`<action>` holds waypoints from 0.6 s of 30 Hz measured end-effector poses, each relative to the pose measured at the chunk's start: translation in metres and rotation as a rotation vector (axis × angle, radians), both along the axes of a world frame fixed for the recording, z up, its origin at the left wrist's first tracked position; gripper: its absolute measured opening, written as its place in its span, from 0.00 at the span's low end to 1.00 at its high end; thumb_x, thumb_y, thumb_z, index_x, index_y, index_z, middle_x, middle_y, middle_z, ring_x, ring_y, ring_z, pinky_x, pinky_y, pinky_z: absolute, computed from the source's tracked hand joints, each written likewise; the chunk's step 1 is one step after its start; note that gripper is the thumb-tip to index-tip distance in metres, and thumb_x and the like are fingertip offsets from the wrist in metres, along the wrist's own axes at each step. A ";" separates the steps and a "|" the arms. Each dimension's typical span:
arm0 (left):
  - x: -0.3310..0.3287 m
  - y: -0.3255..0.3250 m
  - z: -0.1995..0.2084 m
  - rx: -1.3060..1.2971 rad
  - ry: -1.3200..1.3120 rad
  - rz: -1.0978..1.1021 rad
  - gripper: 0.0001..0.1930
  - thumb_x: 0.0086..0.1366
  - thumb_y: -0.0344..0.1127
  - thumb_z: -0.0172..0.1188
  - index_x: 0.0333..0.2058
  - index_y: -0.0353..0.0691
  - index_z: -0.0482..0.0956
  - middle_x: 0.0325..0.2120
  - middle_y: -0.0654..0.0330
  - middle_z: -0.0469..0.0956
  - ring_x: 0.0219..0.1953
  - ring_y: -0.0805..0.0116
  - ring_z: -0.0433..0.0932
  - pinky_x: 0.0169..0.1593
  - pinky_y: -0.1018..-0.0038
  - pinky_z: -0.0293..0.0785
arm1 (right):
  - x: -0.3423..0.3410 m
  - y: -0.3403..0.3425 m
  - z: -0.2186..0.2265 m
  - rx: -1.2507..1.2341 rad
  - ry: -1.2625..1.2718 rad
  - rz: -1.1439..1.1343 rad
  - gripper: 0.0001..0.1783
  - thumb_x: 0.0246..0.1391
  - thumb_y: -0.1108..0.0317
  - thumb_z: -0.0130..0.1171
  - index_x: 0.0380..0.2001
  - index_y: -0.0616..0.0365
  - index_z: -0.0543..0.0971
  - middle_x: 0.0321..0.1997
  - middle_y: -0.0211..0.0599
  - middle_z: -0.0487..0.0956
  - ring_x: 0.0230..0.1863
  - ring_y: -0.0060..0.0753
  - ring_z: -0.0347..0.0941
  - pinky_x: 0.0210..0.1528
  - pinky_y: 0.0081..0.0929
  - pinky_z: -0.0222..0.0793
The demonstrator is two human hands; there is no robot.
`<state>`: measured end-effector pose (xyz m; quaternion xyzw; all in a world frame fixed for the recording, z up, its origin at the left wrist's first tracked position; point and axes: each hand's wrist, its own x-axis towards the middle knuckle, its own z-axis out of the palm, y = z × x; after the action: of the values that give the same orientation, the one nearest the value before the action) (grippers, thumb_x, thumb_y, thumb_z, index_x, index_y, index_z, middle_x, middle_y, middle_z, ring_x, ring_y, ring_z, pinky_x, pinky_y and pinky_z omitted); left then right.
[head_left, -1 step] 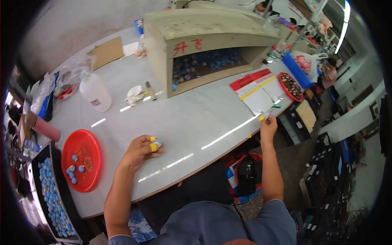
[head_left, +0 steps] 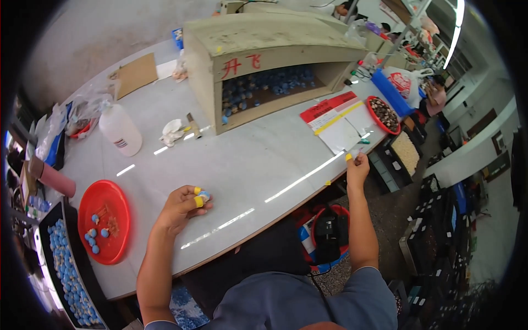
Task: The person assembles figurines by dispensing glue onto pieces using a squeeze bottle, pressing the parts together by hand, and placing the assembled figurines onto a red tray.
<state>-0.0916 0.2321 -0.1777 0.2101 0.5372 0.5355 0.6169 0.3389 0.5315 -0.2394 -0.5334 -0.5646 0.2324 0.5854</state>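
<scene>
Over the grey-white tabletop, my left hand (head_left: 182, 208) pinches a small blue and white ball (head_left: 203, 196) between fingertips wrapped in yellow covers. Farther right, past the table's front edge, my right hand (head_left: 357, 169) is raised with its fingers pressed together, a yellow cover on one of them. A small pale, clear-looking bit shows at those fingertips, too small to name. Just beyond that hand lie a white sheet (head_left: 336, 138) with a red and yellow edge and a thin tool with a green end (head_left: 363, 141).
At left stand a red bowl (head_left: 122, 245) with several blue balls and a black tray (head_left: 94, 275) full of them. A beige box (head_left: 203, 82) with blue pieces inside stands at the back. Also about are a white bottle (head_left: 121, 132), a crumpled tissue (head_left: 171, 132) and a red basket (head_left: 377, 116).
The whole view has shifted slightly, so the table and its things sit a little farther left. Both hands keep the same grip.
</scene>
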 end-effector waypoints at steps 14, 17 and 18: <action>0.009 0.009 -0.003 0.037 -0.035 0.047 0.13 0.63 0.26 0.59 0.46 0.33 0.73 0.41 0.53 0.80 0.40 0.67 0.82 0.41 0.79 0.80 | 0.062 0.082 -0.011 -0.070 -0.348 -0.427 0.25 0.45 0.70 0.68 0.48 0.63 0.74 0.43 0.45 0.76 0.45 0.44 0.73 0.48 0.34 0.70; 0.006 0.006 -0.006 0.040 -0.061 0.079 0.13 0.63 0.26 0.58 0.47 0.32 0.72 0.42 0.52 0.80 0.41 0.66 0.82 0.42 0.79 0.80 | 0.027 0.049 0.002 0.107 -0.298 -0.481 0.31 0.48 0.71 0.64 0.55 0.66 0.66 0.50 0.51 0.68 0.51 0.49 0.65 0.52 0.35 0.65; 0.006 0.008 -0.006 0.028 -0.063 0.084 0.14 0.63 0.26 0.58 0.47 0.32 0.71 0.43 0.52 0.79 0.42 0.65 0.82 0.42 0.79 0.80 | 0.012 0.036 0.008 0.171 -0.349 -0.486 0.24 0.48 0.75 0.61 0.50 0.66 0.69 0.44 0.46 0.71 0.47 0.44 0.67 0.50 0.33 0.66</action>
<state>-0.0858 0.2397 -0.1834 0.1791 0.5184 0.5747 0.6074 0.3506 0.5678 -0.2314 -0.6333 -0.5301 -0.0579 0.5608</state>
